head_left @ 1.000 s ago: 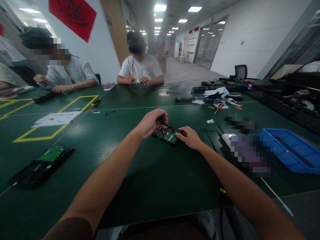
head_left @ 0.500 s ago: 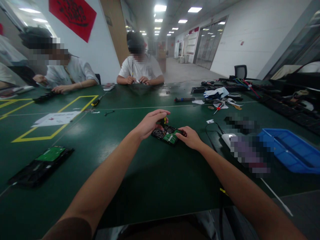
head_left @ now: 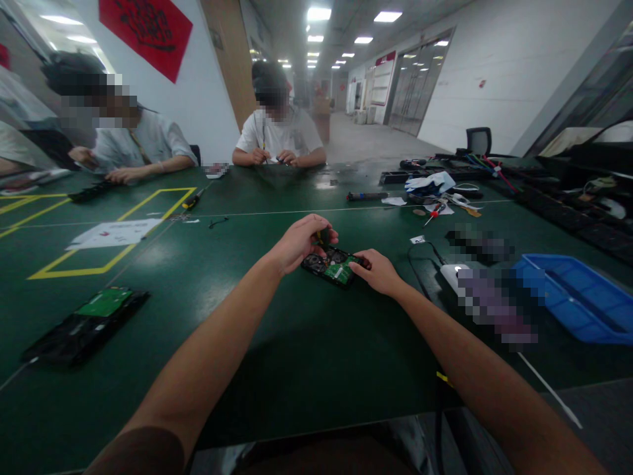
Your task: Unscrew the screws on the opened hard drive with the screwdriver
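In the middle of the table lies a black casing with a green circuit board exposed inside it. My left hand is closed around a short screwdriver with a black and yellow handle, held upright over the far left part of the casing; its tip is hidden. At the casing's right end, my right hand grips the edge, with the thumb on top near the board.
A similar opened casing rests at left. Right of me are a blue tray, a blurred-out device and cables. Farther back lie a red screwdriver, gloves and a yellow-black screwdriver. Co-workers sit across the table.
The fingers of my left hand have shifted slightly around the screwdriver handle. My right hand stays on the casing, and the view has moved a little.
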A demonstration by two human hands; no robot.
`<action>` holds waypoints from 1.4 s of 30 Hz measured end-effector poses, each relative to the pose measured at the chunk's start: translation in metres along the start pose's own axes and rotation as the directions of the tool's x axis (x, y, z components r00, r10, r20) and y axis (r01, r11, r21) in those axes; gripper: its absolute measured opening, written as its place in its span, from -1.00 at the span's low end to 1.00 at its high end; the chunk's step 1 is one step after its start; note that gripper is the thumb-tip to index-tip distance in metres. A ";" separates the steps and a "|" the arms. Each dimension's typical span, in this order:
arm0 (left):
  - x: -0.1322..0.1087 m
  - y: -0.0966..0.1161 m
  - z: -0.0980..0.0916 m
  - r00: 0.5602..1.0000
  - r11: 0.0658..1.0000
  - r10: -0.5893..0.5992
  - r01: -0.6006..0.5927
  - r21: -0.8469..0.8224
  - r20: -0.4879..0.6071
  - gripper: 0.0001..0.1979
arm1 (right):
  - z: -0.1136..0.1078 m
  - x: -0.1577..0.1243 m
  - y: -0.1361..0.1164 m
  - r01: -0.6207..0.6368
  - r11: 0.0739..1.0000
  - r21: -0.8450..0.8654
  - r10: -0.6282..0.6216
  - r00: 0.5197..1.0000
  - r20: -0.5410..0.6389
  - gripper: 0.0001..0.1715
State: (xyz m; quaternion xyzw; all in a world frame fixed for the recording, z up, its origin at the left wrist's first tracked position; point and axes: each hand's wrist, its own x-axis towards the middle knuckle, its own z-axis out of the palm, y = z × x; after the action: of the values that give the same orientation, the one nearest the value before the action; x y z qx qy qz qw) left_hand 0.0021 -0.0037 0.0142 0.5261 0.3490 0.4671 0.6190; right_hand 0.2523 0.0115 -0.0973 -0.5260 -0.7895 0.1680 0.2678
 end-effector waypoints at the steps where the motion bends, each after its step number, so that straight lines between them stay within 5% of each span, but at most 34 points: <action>1: 0.000 0.000 0.000 1.000 1.000 0.014 -0.014 0.019 0.004 -0.84 | 0.000 0.000 0.000 0.002 1.000 -0.001 -0.002 1.000 0.002 -0.55; 6: 0.000 -0.002 -0.002 0.998 0.994 0.065 -0.066 0.091 0.012 -0.81 | 0.001 0.000 0.001 0.001 1.000 -0.002 -0.001 1.000 0.004 -0.55; 22: 0.004 -0.007 0.000 0.999 0.997 -0.005 0.008 -0.078 0.032 -0.82 | 0.001 0.001 0.000 0.008 1.000 -0.015 -0.008 1.000 -0.003 -0.56; 37: -0.001 -0.002 -0.001 0.998 0.995 0.044 -0.048 0.085 0.040 -0.74 | 0.000 0.001 -0.001 0.014 1.000 -0.012 -0.014 1.000 0.001 -0.58; 42: -0.002 0.000 0.000 0.999 1.000 0.005 -0.006 0.025 0.052 -0.78 | 0.001 0.001 0.001 0.016 1.000 -0.011 -0.016 1.000 -0.005 -0.57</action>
State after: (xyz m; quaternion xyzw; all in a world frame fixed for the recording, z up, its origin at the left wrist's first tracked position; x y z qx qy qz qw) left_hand 0.0016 -0.0057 0.0137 0.5467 0.3369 0.4506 0.6201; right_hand 0.2520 0.0124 -0.0981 -0.5214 -0.7939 0.1603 0.2685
